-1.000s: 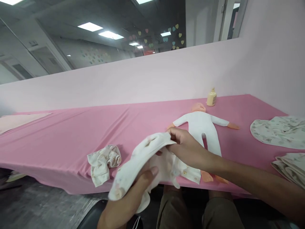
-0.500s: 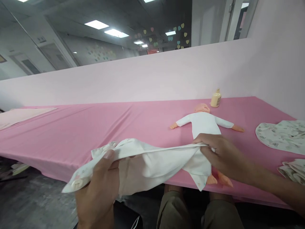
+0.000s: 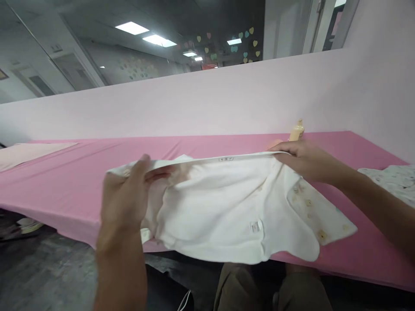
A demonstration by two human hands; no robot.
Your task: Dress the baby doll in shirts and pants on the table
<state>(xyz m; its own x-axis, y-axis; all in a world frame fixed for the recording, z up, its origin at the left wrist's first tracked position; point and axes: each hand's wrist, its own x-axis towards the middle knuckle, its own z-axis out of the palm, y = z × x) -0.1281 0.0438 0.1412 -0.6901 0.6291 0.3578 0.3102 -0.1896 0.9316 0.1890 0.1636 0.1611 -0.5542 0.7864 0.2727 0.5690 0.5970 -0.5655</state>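
Observation:
A white baby garment (image 3: 214, 207) hangs stretched between my two hands, its inner side with a small label facing me. My left hand (image 3: 125, 194) is closed on its upper left end. At the upper right, my right hand (image 3: 300, 157) pinches the top edge. A flap printed with small figures (image 3: 320, 216) falls below the right hand. Behind the garment lies a baby doll, hidden except for a bit of its head (image 3: 274, 144).
A pink cloth (image 3: 81, 181) covers the long table against a white wall. A cream pump bottle (image 3: 296, 131) stands at the back, near the doll's head. Patterned white fabric (image 3: 394, 179) lies at the right, and a pale cloth (image 3: 32, 153) at the far left.
Both hands have risen with the garment, which has dropped open from a bunched strip into a broad sheet. It now covers most of the doll.

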